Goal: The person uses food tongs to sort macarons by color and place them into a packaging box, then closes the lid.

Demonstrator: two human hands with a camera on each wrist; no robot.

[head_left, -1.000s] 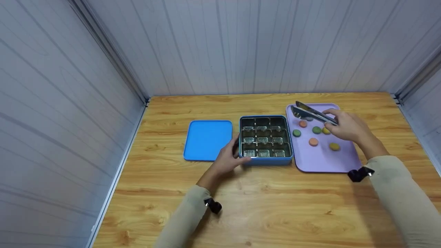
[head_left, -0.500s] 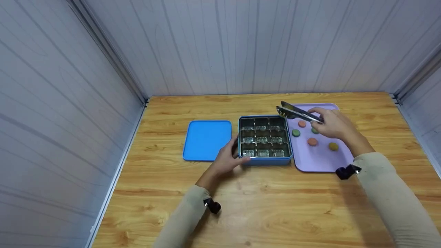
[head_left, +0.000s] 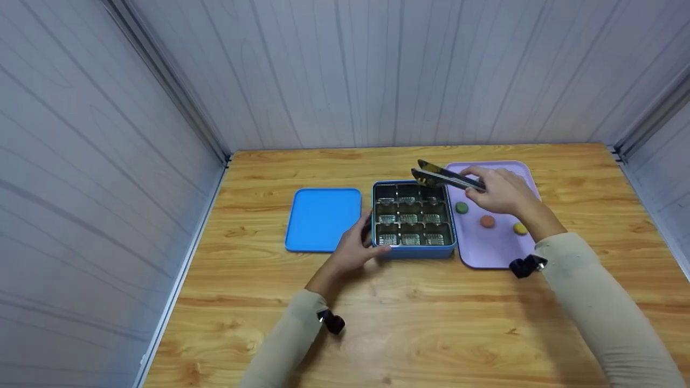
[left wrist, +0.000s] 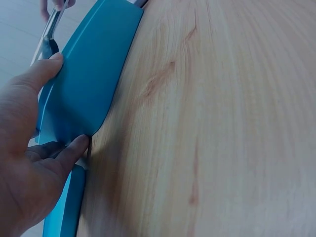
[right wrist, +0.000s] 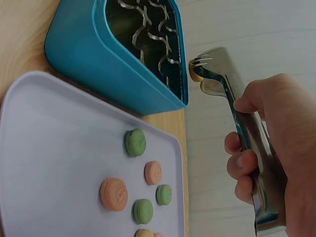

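Two hands at work over a wooden table (head_left: 431,323). Right hand (head_left: 498,191) grips metal tongs (head_left: 444,176), fingers curled round both arms; the tong tips pinch a yellow macaron (right wrist: 196,70), held in the air above the far right corner of the blue tin (head_left: 412,220). Left hand (head_left: 353,250) presses against the tin's near left corner, thumb and fingers spread along its outer wall. Tin sits open, its divided insert showing bare compartments. Blue lid (head_left: 323,218) lies flat just left of the tin. Lilac tray (head_left: 490,248) lies just right of it, carrying loose macarons: green (head_left: 461,207), orange (head_left: 487,221), yellow (head_left: 519,228), more in the right wrist view.
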